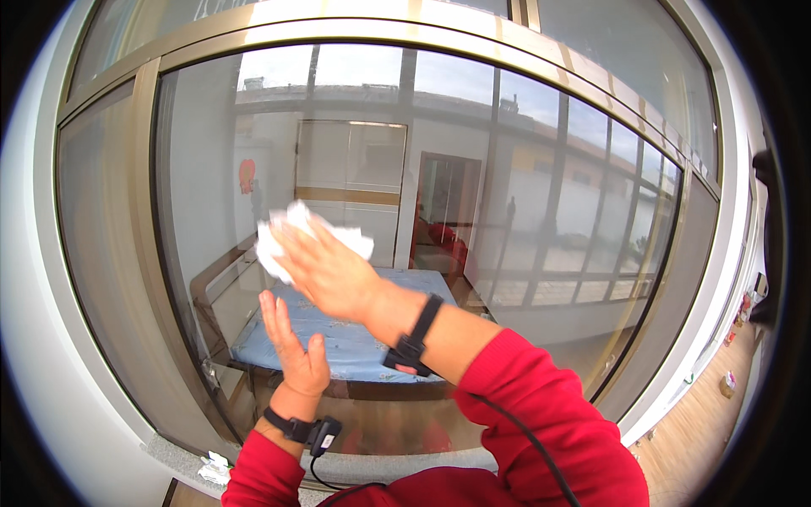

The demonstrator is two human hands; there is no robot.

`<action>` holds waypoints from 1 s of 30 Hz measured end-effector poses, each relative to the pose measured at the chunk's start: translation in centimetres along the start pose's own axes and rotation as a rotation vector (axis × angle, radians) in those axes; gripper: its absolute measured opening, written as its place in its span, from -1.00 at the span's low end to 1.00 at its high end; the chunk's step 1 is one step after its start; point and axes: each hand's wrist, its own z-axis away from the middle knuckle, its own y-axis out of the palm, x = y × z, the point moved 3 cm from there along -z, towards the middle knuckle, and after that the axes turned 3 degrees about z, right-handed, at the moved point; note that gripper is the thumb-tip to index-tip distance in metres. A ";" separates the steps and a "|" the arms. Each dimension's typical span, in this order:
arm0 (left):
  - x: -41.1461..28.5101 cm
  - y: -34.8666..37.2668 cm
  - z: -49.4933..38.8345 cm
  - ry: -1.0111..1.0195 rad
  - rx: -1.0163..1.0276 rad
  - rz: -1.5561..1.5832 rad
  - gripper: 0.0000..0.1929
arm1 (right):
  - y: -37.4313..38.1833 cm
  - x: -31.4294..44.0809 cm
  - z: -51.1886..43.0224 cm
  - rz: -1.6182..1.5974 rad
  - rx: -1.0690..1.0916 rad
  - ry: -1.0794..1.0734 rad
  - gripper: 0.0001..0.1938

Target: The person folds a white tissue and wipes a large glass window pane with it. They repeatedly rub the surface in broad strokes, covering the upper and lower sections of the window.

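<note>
Pressed flat under my right hand (329, 272) is a white tissue or wipe (356, 241), spread against the large window pane (538, 253). The fingers are slightly blurred and point up and to the left. Just below, my left hand (294, 355) is raised with its fingers up and the thumb apart, holding nothing. It is near the glass; whether it touches cannot be told. Both wrists carry black straps with small devices and cables.
A metal window frame (144, 190) borders the pane. On the stone sill (184, 459), at lower left, lies a white packet (215, 468). Through the glass show a bed with a blue cover (405, 317) and a doorway (443, 190). Wooden floor (684, 443) runs along the right.
</note>
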 end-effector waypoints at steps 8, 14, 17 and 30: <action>1.6 -8.8 2.9 -0.111 0.317 -0.376 -0.27 | -9.3 -13.0 5.0 0.391 -0.334 0.511 -0.48; 1.9 -4.8 3.3 -0.181 0.463 -0.271 -0.16 | -5.6 -15.5 -8.0 0.457 -0.528 0.568 -0.50; 1.7 -4.0 3.5 -0.189 0.433 -0.298 -0.16 | -2.8 -12.7 -13.7 0.450 -0.532 0.452 -0.50; 2.2 -5.2 3.1 -0.165 0.584 -0.408 -0.20 | -4.0 -9.9 -7.3 0.370 -0.384 0.304 -0.55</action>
